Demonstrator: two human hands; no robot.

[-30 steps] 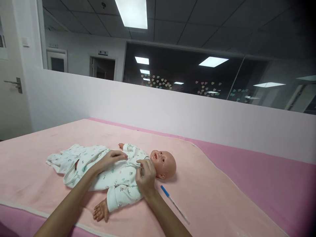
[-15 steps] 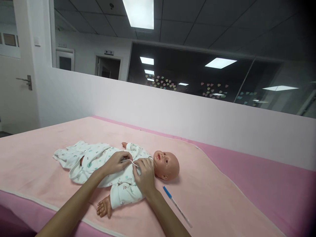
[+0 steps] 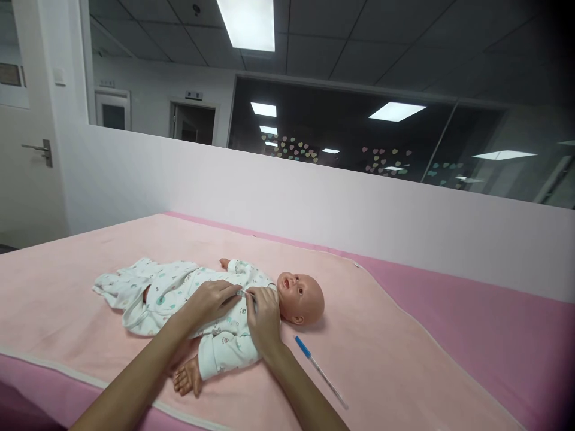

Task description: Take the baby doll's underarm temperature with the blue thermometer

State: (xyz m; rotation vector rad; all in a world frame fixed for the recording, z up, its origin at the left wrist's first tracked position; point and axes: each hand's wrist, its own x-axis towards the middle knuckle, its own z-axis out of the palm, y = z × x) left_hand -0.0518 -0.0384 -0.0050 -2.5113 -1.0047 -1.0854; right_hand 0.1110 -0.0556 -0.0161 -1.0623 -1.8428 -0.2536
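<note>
A baby doll (image 3: 302, 298) lies on its back with its head to the right, dressed in a white printed romper (image 3: 224, 353). Over the chest, my left hand (image 3: 214, 302) pinches a thin white tie string of the romper between thumb and fingers. Close beside it, my right hand (image 3: 264, 314) is closed on the string near the doll's neck. The fingertips of both hands almost meet, and little of the string (image 3: 243, 291) shows between them. A bare doll hand (image 3: 187, 377) sticks out of the near sleeve.
A blue-capped pen (image 3: 321, 372) lies right of my right forearm. Beneath the doll spreads a pink pad (image 3: 395, 359) on a darker pink surface (image 3: 507, 317). Behind stands a low white wall (image 3: 341, 209) with windows above; a door (image 3: 31, 155) is at left.
My fingertips have come closer together, and the loop of white string seen between them has shrunk. The whole view has shifted slightly; the doll lies as before.
</note>
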